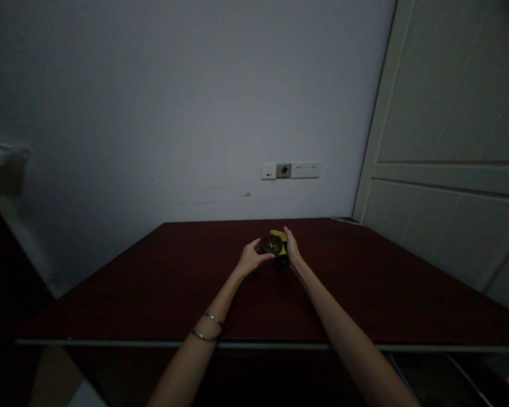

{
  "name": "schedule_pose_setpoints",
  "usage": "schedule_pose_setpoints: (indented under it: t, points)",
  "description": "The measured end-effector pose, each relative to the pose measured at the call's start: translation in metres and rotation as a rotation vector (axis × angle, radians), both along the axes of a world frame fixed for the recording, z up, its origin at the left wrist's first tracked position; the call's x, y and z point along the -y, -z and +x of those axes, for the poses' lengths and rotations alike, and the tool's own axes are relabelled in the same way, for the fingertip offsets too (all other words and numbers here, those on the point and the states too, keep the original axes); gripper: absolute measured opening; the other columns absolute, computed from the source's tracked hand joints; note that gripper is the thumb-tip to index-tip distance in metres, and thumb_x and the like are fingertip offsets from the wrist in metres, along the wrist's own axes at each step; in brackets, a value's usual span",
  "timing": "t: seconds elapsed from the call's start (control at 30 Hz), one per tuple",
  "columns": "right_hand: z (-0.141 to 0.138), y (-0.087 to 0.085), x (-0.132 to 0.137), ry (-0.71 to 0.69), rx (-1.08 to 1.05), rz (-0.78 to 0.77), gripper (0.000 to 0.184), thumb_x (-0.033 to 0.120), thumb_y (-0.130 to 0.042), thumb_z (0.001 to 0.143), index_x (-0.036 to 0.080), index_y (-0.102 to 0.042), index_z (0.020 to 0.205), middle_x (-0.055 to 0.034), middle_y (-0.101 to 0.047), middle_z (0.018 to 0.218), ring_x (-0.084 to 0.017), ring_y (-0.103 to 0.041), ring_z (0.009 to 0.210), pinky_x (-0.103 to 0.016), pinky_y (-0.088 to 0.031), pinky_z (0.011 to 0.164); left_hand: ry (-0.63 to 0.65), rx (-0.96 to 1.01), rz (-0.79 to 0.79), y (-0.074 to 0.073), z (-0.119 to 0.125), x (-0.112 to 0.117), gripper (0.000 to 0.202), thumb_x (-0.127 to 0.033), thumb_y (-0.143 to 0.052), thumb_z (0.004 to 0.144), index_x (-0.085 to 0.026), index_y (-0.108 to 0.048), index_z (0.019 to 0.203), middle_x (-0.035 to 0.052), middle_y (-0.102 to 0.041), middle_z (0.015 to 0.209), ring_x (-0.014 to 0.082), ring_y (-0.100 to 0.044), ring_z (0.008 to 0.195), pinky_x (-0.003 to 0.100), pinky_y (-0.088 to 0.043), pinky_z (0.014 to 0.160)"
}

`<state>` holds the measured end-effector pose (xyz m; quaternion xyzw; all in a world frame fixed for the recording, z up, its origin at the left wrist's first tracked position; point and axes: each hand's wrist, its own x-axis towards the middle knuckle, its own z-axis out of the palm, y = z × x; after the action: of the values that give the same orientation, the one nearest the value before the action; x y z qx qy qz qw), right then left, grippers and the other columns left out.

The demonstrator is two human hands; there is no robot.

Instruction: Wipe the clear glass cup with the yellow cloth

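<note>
Over the dark red tabletop (186,265), my left hand (250,258) is curled around the side of a small, round, clear glass dish (271,245). Its thumb is at the near rim and its fingers are at the far side. My right hand (293,249) holds a yellow and black object (279,233) against the dish's right side. Yellow shows at its top and black at its lower end; its kind is too small and dim to tell. The right fingers are partly hidden behind it. Both hands are close together near the middle of the table.
Behind the table stands a pale wall with a row of sockets (305,170). A cream panelled door (445,130) borders the right side. The table's front edge (131,343) runs below my forearms. Something pale (6,167) is at the far left.
</note>
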<state>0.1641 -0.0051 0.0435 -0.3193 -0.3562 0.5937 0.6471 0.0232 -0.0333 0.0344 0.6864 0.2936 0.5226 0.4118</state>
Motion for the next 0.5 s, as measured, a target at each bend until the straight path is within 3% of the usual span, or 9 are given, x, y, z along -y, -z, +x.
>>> schedule_pose_setpoints:
  t: [0.3, 0.5]
  points:
    - [-0.026, 0.005, 0.011, 0.142, -0.102, 0.113, 0.031, 0.041, -0.047, 0.074, 0.02, -0.061, 0.093, 0.0012, -0.067, 0.089, -0.013, -0.061, 0.078, -0.023, -0.047, 0.072, -0.292, 0.07, -0.027, 0.014, 0.0, -0.015, 0.062, -0.024, -0.078, 0.049, -0.012, -0.042, 0.098, 0.0133, -0.061, 0.098, 0.02, -0.06, 0.09, 0.037, -0.046, 0.082]
    - [-0.03, 0.004, 0.009, 0.232, -0.148, 0.162, 0.032, 0.038, -0.05, 0.072, 0.02, -0.061, 0.096, 0.0022, -0.067, 0.092, -0.013, -0.06, 0.083, -0.023, -0.045, 0.075, -0.248, 0.164, -0.023, 0.011, 0.001, -0.015, 0.064, -0.022, -0.078, 0.05, -0.014, -0.04, 0.101, 0.0119, -0.058, 0.102, 0.0201, -0.058, 0.096, 0.037, -0.043, 0.087]
